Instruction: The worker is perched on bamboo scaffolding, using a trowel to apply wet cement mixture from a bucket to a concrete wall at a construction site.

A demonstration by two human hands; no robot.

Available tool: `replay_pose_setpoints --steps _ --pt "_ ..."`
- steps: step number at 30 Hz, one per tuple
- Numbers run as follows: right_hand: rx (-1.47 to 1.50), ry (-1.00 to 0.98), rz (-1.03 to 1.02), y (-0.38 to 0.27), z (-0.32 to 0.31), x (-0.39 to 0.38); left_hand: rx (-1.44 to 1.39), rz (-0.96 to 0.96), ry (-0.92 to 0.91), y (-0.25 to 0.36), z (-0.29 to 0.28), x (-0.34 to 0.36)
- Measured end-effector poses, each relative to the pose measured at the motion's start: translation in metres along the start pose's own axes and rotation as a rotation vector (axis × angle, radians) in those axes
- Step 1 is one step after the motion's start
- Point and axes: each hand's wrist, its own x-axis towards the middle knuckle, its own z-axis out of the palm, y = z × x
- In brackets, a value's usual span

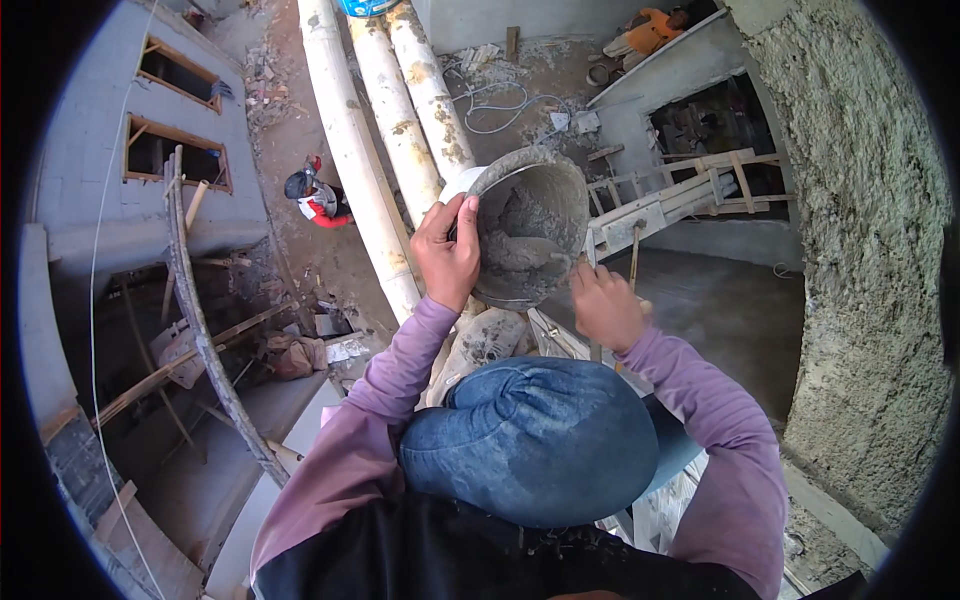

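A round bucket (pixel 568 190) coated with grey mortar is tilted toward me above the bamboo poles. My left hand (pixel 450 250) grips its left rim, thumb on top and fingers around the edge. Wet mortar (pixel 525 205) clings to the inside wall and lies at the bottom. In the mortar sits a trowel (pixel 530 252), its blade smeared grey. At the bucket's right edge my right hand (pixel 608 308) is closed around the trowel's handle, which the fingers mostly hide.
Thick pale bamboo poles (pixel 350 150) run away under the bucket, high over the ground. A rough plastered wall (pixel 865 240) rises on the right. Bamboo ladder-like framing (pixel 690 205) stands beyond. Below are a person in red (pixel 318 195) and another in orange (pixel 650 32).
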Motion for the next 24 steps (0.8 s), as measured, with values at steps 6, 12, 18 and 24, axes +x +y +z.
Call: replay_pose_setpoints --steps 6,12,18,24 --pt "0.115 -0.210 0.212 0.050 -0.032 -0.010 0.039 0.163 -0.111 0.020 -0.009 -0.031" --pt "0.908 -0.137 0.197 -0.006 0.047 -0.015 0.037 0.184 -0.164 0.028 0.003 -0.031" --pt "0.818 0.035 0.374 -0.003 0.039 -0.032 -0.013 0.075 -0.089 0.027 0.010 -0.019" --pt "0.650 0.194 0.343 0.011 -0.024 -0.049 0.015 -0.045 -0.008 -0.003 -0.029 -0.011"
